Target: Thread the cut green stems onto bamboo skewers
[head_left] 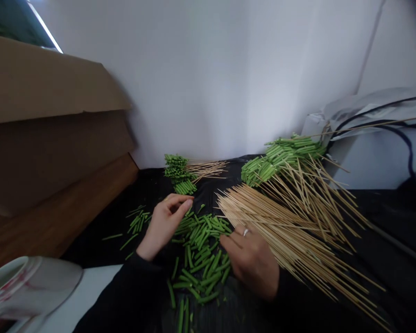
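My left hand (167,221) hovers over the left side of a pile of short cut green pieces (208,270), which look like green beans or stems. Its thumb and forefinger are pinched together; anything between them is too small to make out. At the pile's right edge, my right hand (251,256), wearing a ring, has its fingers curled down. Its fingertips are partly hidden, so what they hold does not show. Just right of this hand, many loose bamboo skewers (273,219) lie fanned out, with their points toward the pile.
Filled skewers with green pieces are stacked at the back (176,166) and at the back right (284,155). A cardboard box (55,88) stands left, above a white mug (38,286). Black sheeting covers the work surface against a white wall (211,83). Black cords (395,125) lie right.
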Available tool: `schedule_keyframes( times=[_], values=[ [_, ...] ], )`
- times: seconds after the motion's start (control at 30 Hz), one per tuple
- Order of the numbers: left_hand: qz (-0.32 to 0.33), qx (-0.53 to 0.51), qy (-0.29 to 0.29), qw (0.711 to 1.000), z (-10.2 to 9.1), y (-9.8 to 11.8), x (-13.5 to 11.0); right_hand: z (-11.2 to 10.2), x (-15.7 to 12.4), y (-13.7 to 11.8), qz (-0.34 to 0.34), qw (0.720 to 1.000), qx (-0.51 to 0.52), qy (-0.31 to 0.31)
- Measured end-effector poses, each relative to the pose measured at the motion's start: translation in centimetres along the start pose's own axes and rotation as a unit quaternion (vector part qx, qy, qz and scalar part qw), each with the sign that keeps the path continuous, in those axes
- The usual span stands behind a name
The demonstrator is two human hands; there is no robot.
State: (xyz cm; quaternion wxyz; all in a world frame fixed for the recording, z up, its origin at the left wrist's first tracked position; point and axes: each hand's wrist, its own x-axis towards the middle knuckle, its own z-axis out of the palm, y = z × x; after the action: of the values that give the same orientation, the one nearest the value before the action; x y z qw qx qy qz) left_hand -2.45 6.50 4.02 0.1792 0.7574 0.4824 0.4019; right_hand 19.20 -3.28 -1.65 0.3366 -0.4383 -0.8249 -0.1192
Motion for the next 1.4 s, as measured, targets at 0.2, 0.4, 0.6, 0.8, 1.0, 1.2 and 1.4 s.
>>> schedule_keyframes(
  times=[0.2, 0.4, 0.6, 0.8, 1.0, 1.2, 1.4],
  values=[
    [0.01, 0.034, 0.032, 0.999, 1.4, -2.7, -2.6, -1.4, 0.7, 4.0, 0.15, 0.978, -0.079, -0.126],
    [0.009, 0.032, 0.006, 0.999, 1.9, -3.6, -3.0, -0.8, 0.4, 4.3, 0.187, 0.955, -0.086, -0.215],
    [-0.009, 0.027, 0.0, 1.0, 2.0, -4.4, -3.1, -1.6, 0.6, 3.7, 0.203, 0.94, -0.06, -0.268],
    [-0.032, 0.022, -0.006, 0.999, 1.9, -4.8, -3.0, -2.1, 0.4, 3.4, 0.225, 0.915, -0.062, -0.329],
    [-0.037, 0.021, -0.011, 0.999, 1.8, -4.6, -3.1, -1.9, 0.0, 3.0, 0.214, 0.917, -0.138, -0.306],
    [-0.048, 0.017, -0.014, 0.999, 1.9, -4.6, -3.0, -1.2, -0.2, 2.5, 0.197, 0.917, -0.195, -0.288],
    [-0.062, 0.009, -0.012, 0.998, 1.9, -4.8, -3.0, -1.9, 0.2, 2.9, 0.213, 0.922, -0.183, -0.268]
  ],
)
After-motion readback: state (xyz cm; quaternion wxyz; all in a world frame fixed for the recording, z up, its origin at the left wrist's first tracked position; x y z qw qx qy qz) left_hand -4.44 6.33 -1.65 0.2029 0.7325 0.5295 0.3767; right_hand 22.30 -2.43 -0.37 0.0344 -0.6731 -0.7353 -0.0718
